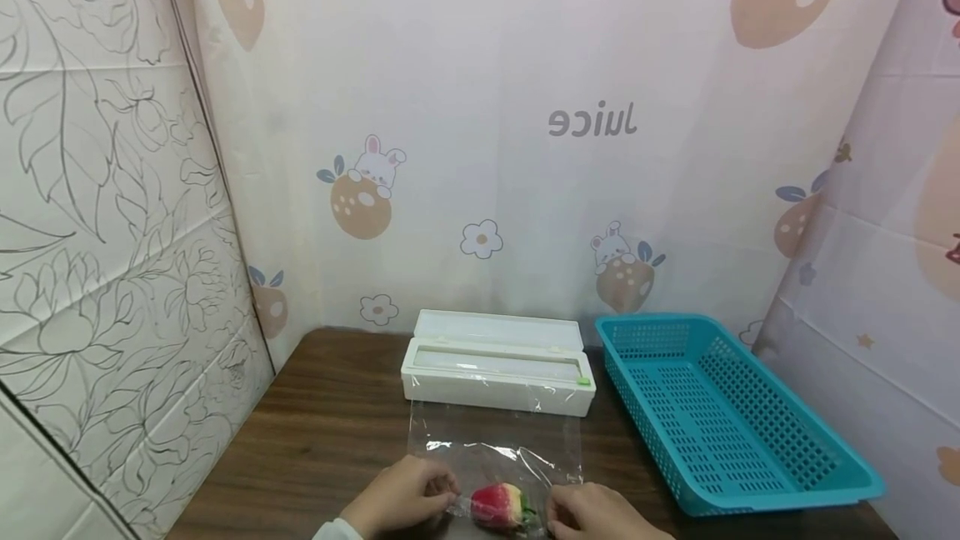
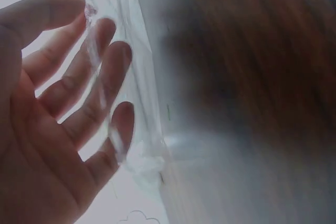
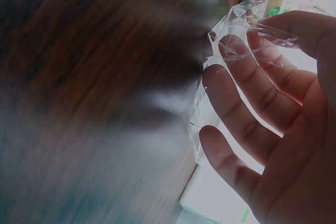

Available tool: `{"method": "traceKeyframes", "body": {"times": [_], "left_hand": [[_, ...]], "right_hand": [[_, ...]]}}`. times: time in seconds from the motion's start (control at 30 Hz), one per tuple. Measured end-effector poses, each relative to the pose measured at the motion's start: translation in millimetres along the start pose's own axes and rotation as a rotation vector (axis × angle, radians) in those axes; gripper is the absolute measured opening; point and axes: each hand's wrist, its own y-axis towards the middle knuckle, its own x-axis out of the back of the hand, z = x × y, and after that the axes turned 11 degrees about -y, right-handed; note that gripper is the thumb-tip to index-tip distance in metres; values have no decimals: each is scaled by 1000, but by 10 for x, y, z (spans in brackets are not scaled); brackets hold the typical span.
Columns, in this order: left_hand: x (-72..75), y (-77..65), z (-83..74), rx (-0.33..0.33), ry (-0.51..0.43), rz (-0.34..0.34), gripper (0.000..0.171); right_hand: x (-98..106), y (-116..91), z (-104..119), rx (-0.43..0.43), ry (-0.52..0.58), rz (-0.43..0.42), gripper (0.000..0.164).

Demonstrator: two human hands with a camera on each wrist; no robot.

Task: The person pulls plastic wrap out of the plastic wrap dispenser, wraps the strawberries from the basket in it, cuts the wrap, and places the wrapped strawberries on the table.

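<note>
A clear sheet of cling film [image 1: 495, 432] stretches from the white cling film dispenser [image 1: 495, 392] toward the near side of the table. On the film, between my two hands, lies a red and yellow fruit [image 1: 495, 506] with a green stem end. My left hand [image 1: 405, 492] pinches the film left of the fruit between thumb and index finger; its other fingers spread behind the plastic in the left wrist view. To the right of the fruit, my right hand [image 1: 597, 512] pinches the crinkled film [image 3: 231, 24] with thumb and forefinger, the remaining fingers loosely extended.
The dispenser's lid [image 1: 498, 330] stands raised at the back, and a green slide cutter [image 1: 583, 381] sits at its right end. A teal plastic basket [image 1: 787, 500] occupies the right side of the dark wooden table [image 1: 315, 415]. Patterned cloth walls [image 1: 480, 182] enclose the table.
</note>
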Motion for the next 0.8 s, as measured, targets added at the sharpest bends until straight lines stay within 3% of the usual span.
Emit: {"method": "traceKeyframes", "body": {"times": [0.27, 0.37, 0.57, 0.67, 0.8], "left_hand": [[-71, 47, -71, -213, 170, -33, 27], [-111, 75, -111, -243, 202, -18, 40], [-205, 163, -168, -245, 295, 54, 76], [-250, 210, -186, -224, 313, 82, 74], [-288, 261, -196, -171, 296, 98, 57]], "right_hand": [[-3, 19, 24, -24, 25, 21, 13], [-9, 21, 26, -24, 21, 17, 14], [-27, 28, 32, -37, 23, 17, 14], [-29, 33, 25, -44, 34, 26, 13], [-35, 45, -8, -35, 36, 47, 13]]}}
